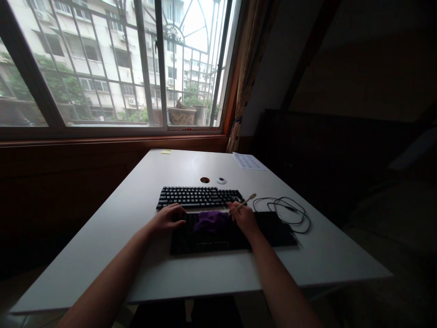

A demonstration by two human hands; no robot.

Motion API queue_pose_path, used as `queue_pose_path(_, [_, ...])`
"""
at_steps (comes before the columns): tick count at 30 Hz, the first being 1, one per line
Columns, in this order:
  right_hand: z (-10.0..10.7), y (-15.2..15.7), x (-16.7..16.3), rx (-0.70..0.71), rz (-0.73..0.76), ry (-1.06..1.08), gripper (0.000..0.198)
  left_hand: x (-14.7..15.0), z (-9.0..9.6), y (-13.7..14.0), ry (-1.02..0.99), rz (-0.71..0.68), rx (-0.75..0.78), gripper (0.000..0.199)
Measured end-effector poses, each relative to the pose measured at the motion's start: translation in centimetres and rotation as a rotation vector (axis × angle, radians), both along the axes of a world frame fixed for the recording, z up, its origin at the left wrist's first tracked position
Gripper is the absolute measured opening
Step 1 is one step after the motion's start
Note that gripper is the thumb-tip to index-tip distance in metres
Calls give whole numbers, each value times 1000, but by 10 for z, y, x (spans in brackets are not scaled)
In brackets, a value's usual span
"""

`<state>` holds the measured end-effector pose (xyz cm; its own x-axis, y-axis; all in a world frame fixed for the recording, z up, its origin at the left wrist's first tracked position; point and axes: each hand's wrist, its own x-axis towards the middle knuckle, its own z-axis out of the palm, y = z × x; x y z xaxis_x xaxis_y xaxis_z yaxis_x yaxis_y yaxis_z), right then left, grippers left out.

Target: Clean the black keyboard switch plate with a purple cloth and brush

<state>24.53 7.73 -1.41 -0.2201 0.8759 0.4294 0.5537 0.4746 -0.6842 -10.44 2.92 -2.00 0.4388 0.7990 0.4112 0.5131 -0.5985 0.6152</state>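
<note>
Fingers of the left hand (167, 217), parted from the thumb, rest at the left end of a flat black rectangular panel (218, 240); just beyond them lies a black-keyed keyboard (187, 197); rightward, crumpled purple cloth (212, 221); then fingers of the right hand (244, 217) grip a slim beige stick (246, 201).

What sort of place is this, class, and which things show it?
Probably a room in a home or small office: a white desk bears a keyboard, a curtain hangs beside the window, and buildings stand outside.
</note>
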Motion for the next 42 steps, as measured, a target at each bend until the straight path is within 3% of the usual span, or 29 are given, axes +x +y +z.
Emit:
queue_pose_path(8, [2,-3,-2,-158,132,51,47,1,3,-1,7,-11,-13,26])
queue_pose_path(14, [4,1,2,17,-68,-26,51,2,5,-3,7,-19,-18,26])
queue_pose_path(17, [5,1,4,26,-141,-30,50,2,4,-2,6,-19,-13,26])
queue_pose_path(23, [8,-2,3,-39,-12,-4,51,1,0,0,10,-26,-14,28])
queue_pose_path(30, [10,4,23,30,-319,-118,44,0,1,0,26,-19,-19,28])
queue_pose_path(36, [10,-1,9,2,-69,-65,48,1,2,-1,31,-19,-23,27])
queue_pose_path(38, [10,-1,11,10,-130,-97,46,1,3,-2,30,-19,-24,27])
queue_pose_path(42, [10,6,31,44,-452,-208,42,1,3,-2,28,-15,-26,26])
